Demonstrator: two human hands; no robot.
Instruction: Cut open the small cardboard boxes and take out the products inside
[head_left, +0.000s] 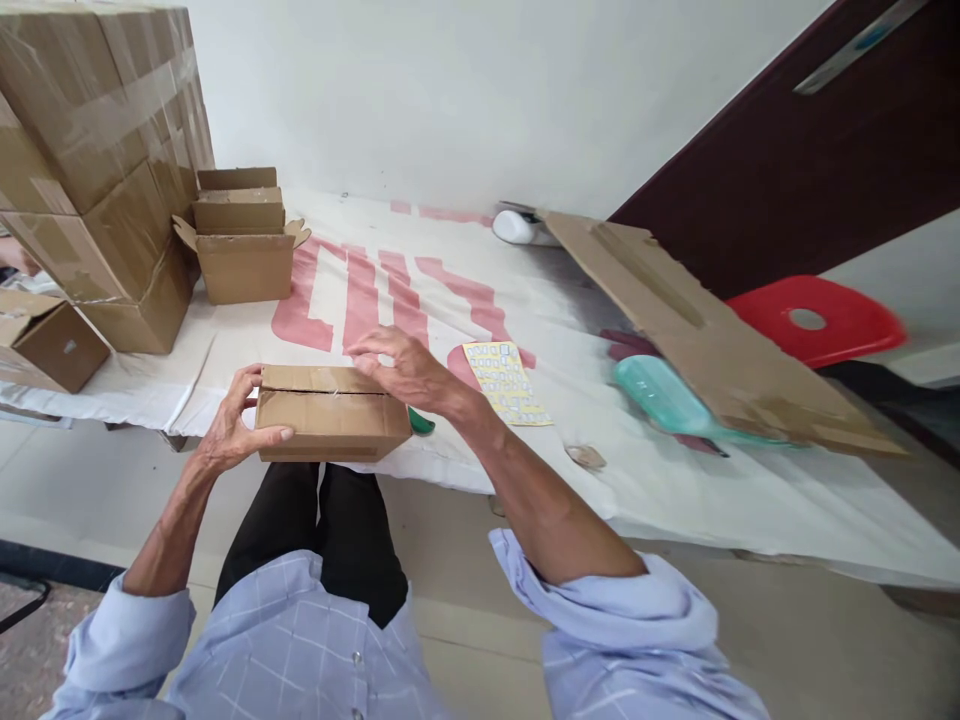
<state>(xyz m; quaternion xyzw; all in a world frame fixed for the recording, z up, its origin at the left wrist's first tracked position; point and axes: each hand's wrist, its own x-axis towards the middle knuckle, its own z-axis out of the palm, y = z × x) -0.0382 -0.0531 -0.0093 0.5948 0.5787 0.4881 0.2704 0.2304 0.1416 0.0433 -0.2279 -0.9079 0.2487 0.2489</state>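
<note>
A small closed cardboard box rests near the front edge of the cloth-covered table, its top flaps meeting along a seam. My left hand grips the box's left end, thumb along the front face and fingers behind. Over its right end is my right hand, with finger and thumb bent together in a pinch. Whatever they hold, if anything, is too small to make out. Beside the box's right end, a green curved object is partly hidden. To the right lies a yellow sheet of small white stickers.
Stacked taped cartons stand at the left, by an open box and another box. At the right, a cardboard sheet leans over a teal plastic item. A red stool stands beyond.
</note>
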